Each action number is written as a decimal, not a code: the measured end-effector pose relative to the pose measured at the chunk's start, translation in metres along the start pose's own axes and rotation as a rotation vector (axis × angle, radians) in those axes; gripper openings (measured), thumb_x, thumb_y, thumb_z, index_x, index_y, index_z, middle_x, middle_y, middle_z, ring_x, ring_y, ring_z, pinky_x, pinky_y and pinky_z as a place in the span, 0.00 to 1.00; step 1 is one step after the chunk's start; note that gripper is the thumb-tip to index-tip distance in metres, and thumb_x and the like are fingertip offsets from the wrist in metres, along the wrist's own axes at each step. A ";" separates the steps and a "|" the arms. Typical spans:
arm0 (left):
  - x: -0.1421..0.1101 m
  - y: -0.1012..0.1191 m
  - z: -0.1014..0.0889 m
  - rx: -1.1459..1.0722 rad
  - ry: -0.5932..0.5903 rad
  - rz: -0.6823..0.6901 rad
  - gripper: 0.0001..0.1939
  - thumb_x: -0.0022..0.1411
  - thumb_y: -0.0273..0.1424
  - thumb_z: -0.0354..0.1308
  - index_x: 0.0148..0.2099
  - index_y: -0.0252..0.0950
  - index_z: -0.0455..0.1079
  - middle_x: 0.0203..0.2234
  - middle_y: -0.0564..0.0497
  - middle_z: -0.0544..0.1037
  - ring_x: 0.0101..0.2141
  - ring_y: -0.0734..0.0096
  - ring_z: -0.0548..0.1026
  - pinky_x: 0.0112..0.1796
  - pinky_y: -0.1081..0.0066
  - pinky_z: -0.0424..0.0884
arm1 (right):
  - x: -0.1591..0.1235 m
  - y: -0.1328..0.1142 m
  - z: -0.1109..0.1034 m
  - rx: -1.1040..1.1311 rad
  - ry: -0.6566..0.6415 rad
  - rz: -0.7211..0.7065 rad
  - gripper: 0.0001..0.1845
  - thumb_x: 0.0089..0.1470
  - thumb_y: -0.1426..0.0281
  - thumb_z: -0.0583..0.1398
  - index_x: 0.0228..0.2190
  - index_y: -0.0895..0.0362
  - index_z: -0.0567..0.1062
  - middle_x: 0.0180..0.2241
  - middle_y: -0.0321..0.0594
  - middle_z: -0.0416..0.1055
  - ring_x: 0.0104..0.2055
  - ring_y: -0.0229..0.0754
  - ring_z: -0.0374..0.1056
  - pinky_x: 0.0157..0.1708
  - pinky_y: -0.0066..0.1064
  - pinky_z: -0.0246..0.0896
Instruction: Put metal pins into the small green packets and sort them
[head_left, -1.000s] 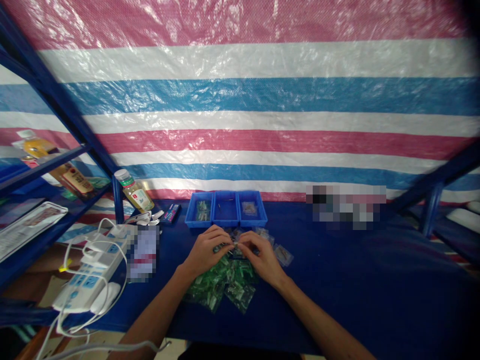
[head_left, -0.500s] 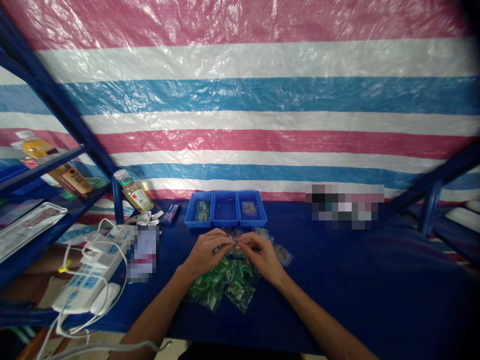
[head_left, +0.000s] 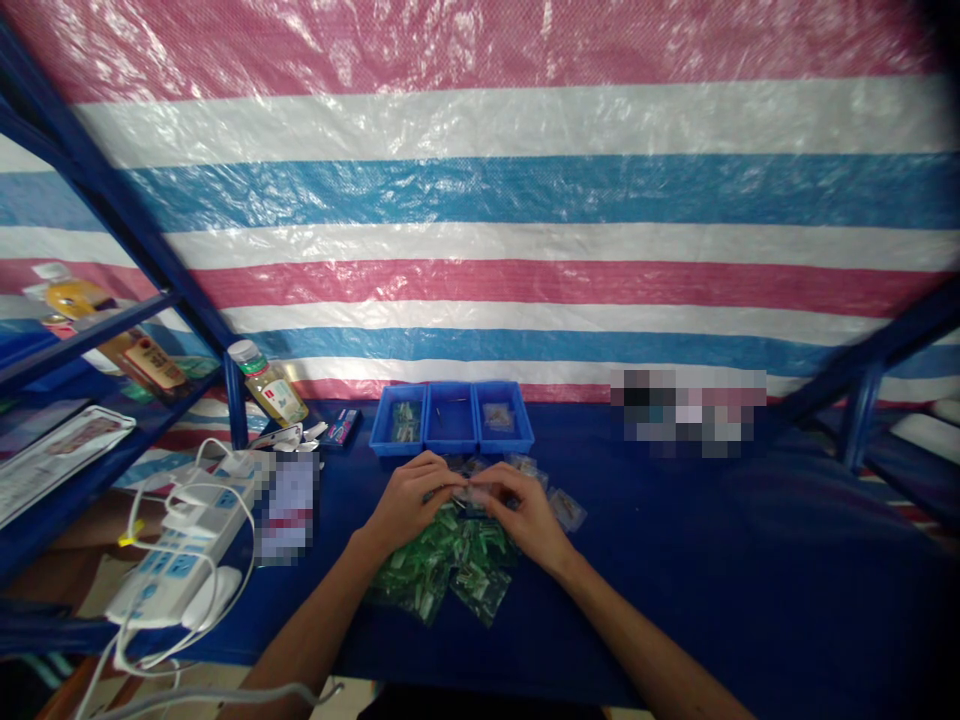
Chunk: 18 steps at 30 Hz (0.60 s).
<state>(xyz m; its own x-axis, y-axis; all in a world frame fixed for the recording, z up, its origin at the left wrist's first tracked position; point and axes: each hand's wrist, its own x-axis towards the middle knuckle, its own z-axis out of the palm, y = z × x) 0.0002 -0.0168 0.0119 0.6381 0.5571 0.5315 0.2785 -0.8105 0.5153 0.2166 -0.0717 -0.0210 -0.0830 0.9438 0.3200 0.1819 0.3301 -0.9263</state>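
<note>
My left hand point(head_left: 418, 502) and my right hand point(head_left: 523, 508) meet at the fingertips over the blue tabletop. Between them they pinch a small clear plastic bag point(head_left: 474, 495), mostly hidden by the fingers; its contents cannot be made out. Below and between the wrists lies a heap of green-tinted plastic bags point(head_left: 420, 570) with small parts inside. One loose bag point(head_left: 480, 588) of that kind is at the heap's near right edge. Other clear bags point(head_left: 527, 466) lie behind my right hand, and another clear bag point(head_left: 568, 510) rests just to its right.
Three joined blue bins stand beyond my hands: the left bin point(head_left: 375, 436) and right bin point(head_left: 528, 440) hold small bags, the middle bin point(head_left: 451, 432) thin pieces. Left are a drink bottle point(head_left: 274, 390), a small dark box point(head_left: 343, 428) and a cabled power strip point(head_left: 176, 565). Striped sheeting point(head_left: 525, 190) hangs behind.
My fingertips have shifted slightly around the small bag, with the right fingers reaching a little further left. The heap and bins look unmoved.
</note>
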 end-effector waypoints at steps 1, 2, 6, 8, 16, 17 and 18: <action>0.001 0.001 -0.001 0.010 0.000 0.001 0.09 0.71 0.30 0.57 0.46 0.36 0.79 0.35 0.45 0.82 0.41 0.64 0.75 0.43 0.63 0.74 | 0.000 -0.001 0.000 -0.021 0.015 -0.024 0.11 0.61 0.60 0.64 0.37 0.54 0.82 0.37 0.42 0.76 0.29 0.40 0.69 0.29 0.31 0.65; 0.001 0.002 -0.001 0.019 0.000 0.001 0.08 0.71 0.31 0.57 0.44 0.36 0.78 0.34 0.45 0.81 0.40 0.64 0.75 0.43 0.63 0.73 | 0.000 -0.002 -0.001 -0.037 0.026 -0.040 0.13 0.62 0.59 0.63 0.35 0.54 0.82 0.39 0.44 0.76 0.30 0.40 0.69 0.29 0.31 0.65; 0.001 0.005 -0.001 0.036 -0.020 -0.024 0.06 0.70 0.30 0.58 0.41 0.35 0.76 0.34 0.45 0.80 0.39 0.64 0.73 0.43 0.63 0.71 | 0.000 -0.003 0.000 -0.053 0.008 -0.015 0.15 0.63 0.57 0.62 0.33 0.55 0.80 0.33 0.41 0.75 0.27 0.39 0.68 0.28 0.31 0.64; 0.001 0.006 0.000 0.030 -0.027 -0.028 0.05 0.70 0.29 0.58 0.42 0.35 0.75 0.35 0.46 0.80 0.40 0.64 0.74 0.44 0.64 0.71 | -0.001 -0.001 0.002 -0.013 0.002 0.044 0.14 0.63 0.57 0.62 0.38 0.55 0.79 0.27 0.36 0.73 0.23 0.38 0.65 0.25 0.30 0.62; -0.003 0.002 0.004 0.018 -0.010 -0.134 0.04 0.69 0.31 0.59 0.42 0.35 0.73 0.33 0.49 0.78 0.31 0.72 0.72 0.34 0.71 0.70 | -0.003 -0.001 0.006 0.190 0.053 0.122 0.17 0.61 0.55 0.63 0.41 0.51 0.65 0.29 0.32 0.73 0.19 0.34 0.63 0.20 0.26 0.58; -0.003 0.002 0.004 0.014 -0.010 -0.132 0.04 0.69 0.31 0.59 0.42 0.35 0.73 0.33 0.49 0.78 0.32 0.71 0.72 0.35 0.71 0.71 | -0.003 -0.003 0.006 0.189 0.049 0.120 0.16 0.62 0.55 0.63 0.39 0.51 0.64 0.28 0.31 0.72 0.19 0.35 0.63 0.20 0.26 0.59; -0.003 0.002 0.004 0.009 -0.011 -0.116 0.04 0.69 0.30 0.59 0.44 0.35 0.74 0.34 0.48 0.79 0.33 0.70 0.73 0.36 0.71 0.71 | -0.003 -0.004 0.005 0.188 0.046 0.114 0.16 0.62 0.55 0.62 0.38 0.51 0.65 0.27 0.31 0.72 0.19 0.35 0.63 0.20 0.26 0.59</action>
<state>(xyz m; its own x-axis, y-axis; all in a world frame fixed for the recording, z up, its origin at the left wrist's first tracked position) 0.0016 -0.0207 0.0083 0.6093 0.6453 0.4608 0.3577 -0.7424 0.5665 0.2110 -0.0761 -0.0198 -0.0273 0.9760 0.2161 0.0011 0.2162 -0.9763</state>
